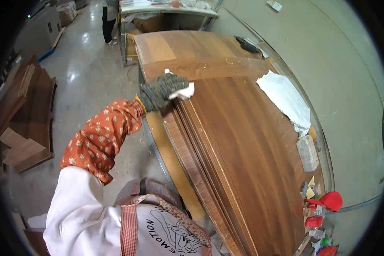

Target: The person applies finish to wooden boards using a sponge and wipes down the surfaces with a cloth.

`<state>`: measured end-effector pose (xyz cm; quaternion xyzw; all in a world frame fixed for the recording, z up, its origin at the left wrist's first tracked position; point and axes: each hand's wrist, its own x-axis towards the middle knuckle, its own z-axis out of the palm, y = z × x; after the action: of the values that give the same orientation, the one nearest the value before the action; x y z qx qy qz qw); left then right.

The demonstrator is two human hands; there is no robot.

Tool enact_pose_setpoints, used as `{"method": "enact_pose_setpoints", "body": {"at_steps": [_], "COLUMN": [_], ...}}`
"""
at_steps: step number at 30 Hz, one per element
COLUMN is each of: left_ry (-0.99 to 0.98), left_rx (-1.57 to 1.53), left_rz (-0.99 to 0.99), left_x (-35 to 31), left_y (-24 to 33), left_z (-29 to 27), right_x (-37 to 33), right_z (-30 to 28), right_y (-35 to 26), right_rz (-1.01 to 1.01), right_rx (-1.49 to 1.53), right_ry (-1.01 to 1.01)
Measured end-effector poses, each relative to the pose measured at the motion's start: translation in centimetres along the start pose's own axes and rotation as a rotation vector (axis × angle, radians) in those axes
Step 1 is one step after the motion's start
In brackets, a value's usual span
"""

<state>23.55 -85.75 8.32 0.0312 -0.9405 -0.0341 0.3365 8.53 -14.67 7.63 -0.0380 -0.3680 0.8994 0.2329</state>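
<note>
My left hand [163,90], in a dark grey-green knitted glove, is closed on a white cloth [184,92]. The cloth sticks out on both sides of the fingers and is pressed to the near left edge of a brown wood-grain panel [239,141]. Under that panel lie several more panels, their edges [192,147] showing as a stepped stack. An orange flowered sleeve cover [102,136] runs up my left forearm. My right hand is out of the picture.
A crumpled white sheet [286,100], a pale block [307,153], a red cap [331,201] and bottles [313,222] line the stack's right side by the wall. A black tool [247,44] lies at the far end. More panels [30,102] lean at left; a person [109,21] stands beyond.
</note>
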Motion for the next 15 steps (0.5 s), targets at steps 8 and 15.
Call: {"method": "enact_pose_setpoints", "body": {"at_steps": [8, 15], "left_ry": [0.334, -0.078], "left_rx": [-0.661, -0.404], "left_rz": [-0.746, 0.39], "left_x": [3.5, 6.6], "left_y": [-2.5, -3.6], "left_z": [-2.4, -0.5], "right_x": [-2.3, -9.1], "right_z": [0.7, 9.5], "right_y": [4.4, 11.1], "right_rz": [0.042, 0.404], "right_rx": [0.032, 0.265], "right_ry": [-0.061, -0.363]}}
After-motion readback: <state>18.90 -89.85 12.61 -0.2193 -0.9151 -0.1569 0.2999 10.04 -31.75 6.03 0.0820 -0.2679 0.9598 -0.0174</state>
